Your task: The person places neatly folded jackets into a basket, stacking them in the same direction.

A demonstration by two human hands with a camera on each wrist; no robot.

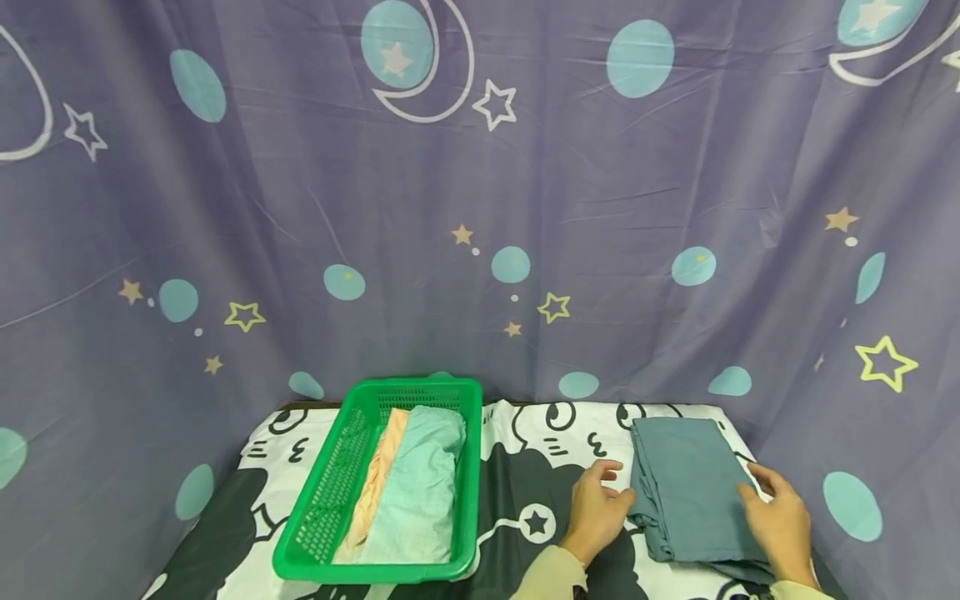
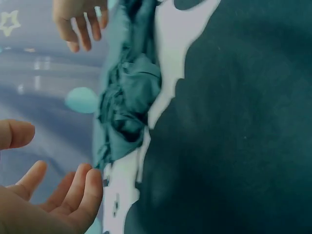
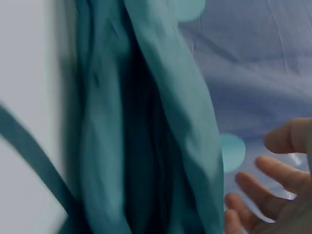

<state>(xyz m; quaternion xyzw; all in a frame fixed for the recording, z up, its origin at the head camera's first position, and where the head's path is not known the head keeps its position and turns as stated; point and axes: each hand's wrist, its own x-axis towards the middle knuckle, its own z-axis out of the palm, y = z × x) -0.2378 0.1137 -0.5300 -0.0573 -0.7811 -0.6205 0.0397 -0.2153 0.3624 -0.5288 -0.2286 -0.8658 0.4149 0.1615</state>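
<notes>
A folded grey-teal cloth (image 1: 693, 487) lies flat at the right of the table, its layered folds showing along the left and front edges. My left hand (image 1: 597, 507) is beside its left edge, fingers loosely bent and thumb apart. My right hand (image 1: 780, 518) hovers at the right edge with thumb and fingers spread. In the left wrist view the cloth's bunched edge (image 2: 129, 105) is just beyond my fingertips (image 2: 93, 183). The right wrist view shows its stacked layers (image 3: 165, 97) left of my relaxed fingers (image 3: 256, 187). Neither hand grips anything.
Left of the hands stands a green plastic basket (image 1: 375, 573) with perforated sides. Inside it, a folded mint cloth (image 1: 416, 492) lies beside a peach cloth (image 1: 378, 475). A black-and-white patterned cover (image 1: 525, 467) spreads over the table; a purple curtain (image 1: 480, 192) hangs behind.
</notes>
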